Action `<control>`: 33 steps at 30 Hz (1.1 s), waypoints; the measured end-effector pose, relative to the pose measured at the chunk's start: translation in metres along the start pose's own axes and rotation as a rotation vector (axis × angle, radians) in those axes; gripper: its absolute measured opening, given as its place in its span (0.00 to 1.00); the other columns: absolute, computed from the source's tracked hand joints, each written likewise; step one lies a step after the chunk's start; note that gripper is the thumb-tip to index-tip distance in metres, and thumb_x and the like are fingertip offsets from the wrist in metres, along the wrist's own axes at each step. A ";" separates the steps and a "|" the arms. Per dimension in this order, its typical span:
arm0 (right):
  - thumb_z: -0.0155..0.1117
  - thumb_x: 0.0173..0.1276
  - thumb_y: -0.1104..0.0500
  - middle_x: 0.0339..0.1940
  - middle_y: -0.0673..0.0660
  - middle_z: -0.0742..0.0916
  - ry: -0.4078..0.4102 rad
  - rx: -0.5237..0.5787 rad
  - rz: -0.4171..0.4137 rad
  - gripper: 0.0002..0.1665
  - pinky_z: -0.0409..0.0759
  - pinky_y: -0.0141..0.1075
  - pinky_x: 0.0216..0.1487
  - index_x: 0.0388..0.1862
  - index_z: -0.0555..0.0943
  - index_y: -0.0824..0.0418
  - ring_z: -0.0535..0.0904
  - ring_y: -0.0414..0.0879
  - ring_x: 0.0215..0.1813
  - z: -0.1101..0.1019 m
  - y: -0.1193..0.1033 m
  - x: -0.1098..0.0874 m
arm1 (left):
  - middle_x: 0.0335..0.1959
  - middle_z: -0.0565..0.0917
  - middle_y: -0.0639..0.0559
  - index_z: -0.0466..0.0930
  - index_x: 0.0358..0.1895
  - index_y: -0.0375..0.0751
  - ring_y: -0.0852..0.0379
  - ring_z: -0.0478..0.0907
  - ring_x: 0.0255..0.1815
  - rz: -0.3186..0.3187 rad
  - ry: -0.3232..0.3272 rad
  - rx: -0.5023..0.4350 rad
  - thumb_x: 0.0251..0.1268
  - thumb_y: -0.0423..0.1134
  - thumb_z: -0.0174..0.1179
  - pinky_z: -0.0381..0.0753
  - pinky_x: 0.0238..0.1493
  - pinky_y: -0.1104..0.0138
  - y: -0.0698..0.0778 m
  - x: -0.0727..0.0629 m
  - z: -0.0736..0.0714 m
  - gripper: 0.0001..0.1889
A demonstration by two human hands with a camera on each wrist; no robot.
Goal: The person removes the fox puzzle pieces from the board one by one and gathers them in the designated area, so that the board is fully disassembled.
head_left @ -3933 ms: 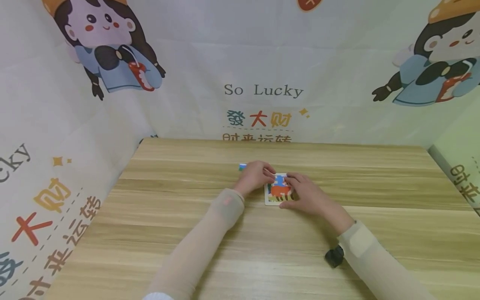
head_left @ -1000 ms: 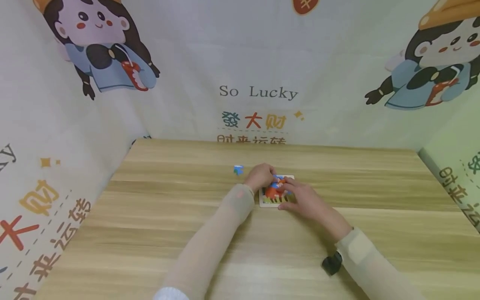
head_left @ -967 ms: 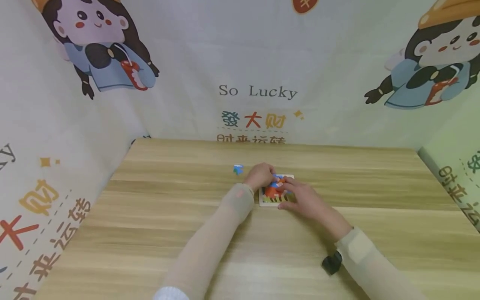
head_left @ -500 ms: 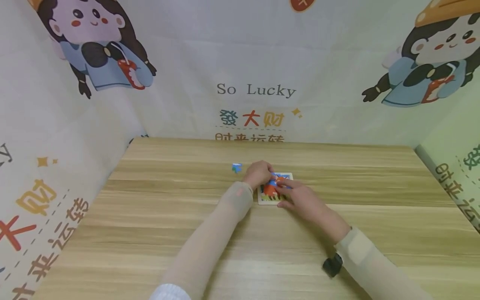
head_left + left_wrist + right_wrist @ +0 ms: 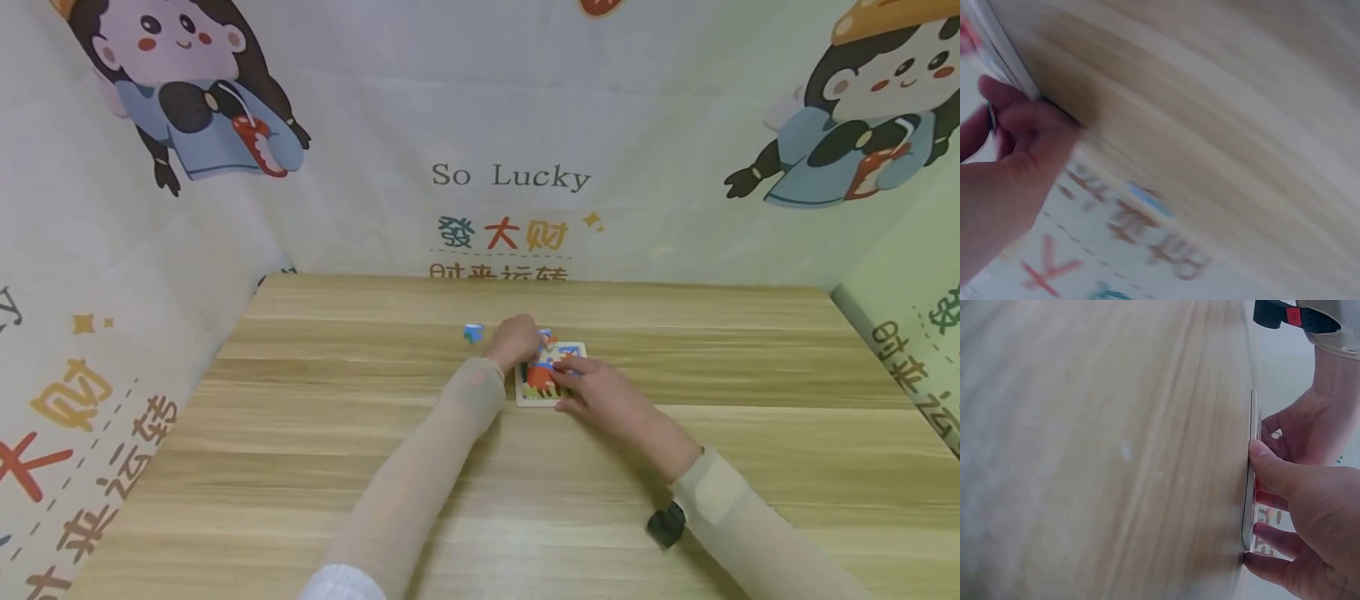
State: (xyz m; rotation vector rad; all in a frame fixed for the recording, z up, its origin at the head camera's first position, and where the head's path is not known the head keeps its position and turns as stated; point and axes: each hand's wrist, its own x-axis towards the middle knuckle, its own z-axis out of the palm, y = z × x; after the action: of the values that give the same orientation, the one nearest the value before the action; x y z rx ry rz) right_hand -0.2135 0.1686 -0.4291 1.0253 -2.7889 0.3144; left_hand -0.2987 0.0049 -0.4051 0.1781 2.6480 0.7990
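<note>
A small picture jigsaw puzzle in a white-framed board [image 5: 534,405] lies flat at the middle of the table, with an orange animal and black stripes over green on it. Above its far left edge my left hand [image 5: 515,340] pinches an orange-and-blue puzzle piece [image 5: 547,337]; its thin edge shows between thumb and finger in the left wrist view. Below that piece, a pale outlined patch of the board is bare. My right hand [image 5: 611,400] holds the board's right side, thumb at the near edge, fingers reaching over the picture, as the right wrist view [image 5: 1316,506] confirms.
A loose blue-and-green puzzle piece [image 5: 472,333] lies on the wooden table [image 5: 360,375], left of my left hand. A black device [image 5: 666,525] is strapped at my right wrist. Printed cloth [image 5: 517,125] hangs behind and beside the table.
The orange-and-blue piece, lying on the board half a second ago, is lifted towards the far edge in my left hand, uncovering the pale patch. My right hand stays on the board.
</note>
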 end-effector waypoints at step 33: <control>0.73 0.62 0.55 0.58 0.64 0.84 -0.081 0.121 0.117 0.27 0.78 0.54 0.62 0.57 0.82 0.69 0.80 0.62 0.60 -0.017 0.018 -0.016 | 0.32 0.82 0.53 0.81 0.32 0.45 0.57 0.73 0.32 -0.021 0.261 -0.064 0.61 0.40 0.69 0.69 0.35 0.67 -0.047 0.001 -0.035 0.06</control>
State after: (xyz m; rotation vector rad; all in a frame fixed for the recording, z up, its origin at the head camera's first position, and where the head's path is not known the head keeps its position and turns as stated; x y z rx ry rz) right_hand -0.2118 0.1965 -0.4183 0.9210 -2.9414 0.4723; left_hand -0.3134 -0.0515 -0.4044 0.0305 2.8553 0.9575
